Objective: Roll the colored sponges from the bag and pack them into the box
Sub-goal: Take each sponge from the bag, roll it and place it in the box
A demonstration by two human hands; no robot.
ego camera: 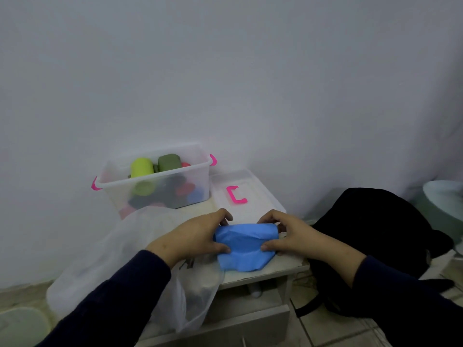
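Left hand (194,236) and right hand (292,234), fingers curled, both gripping a half-rolled blue sponge (244,246) near the clear box (160,182).

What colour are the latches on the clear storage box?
Bright pink latches on the clear plastic box, seen in the head view.

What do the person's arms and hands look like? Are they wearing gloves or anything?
No gloves. Both the left hand and the right hand are bare, with no rings or watch that I can see. Each arm is covered by a long dark navy sleeve that ends at the wrist. The sleeves look plain, with no stripes or pictures on them.
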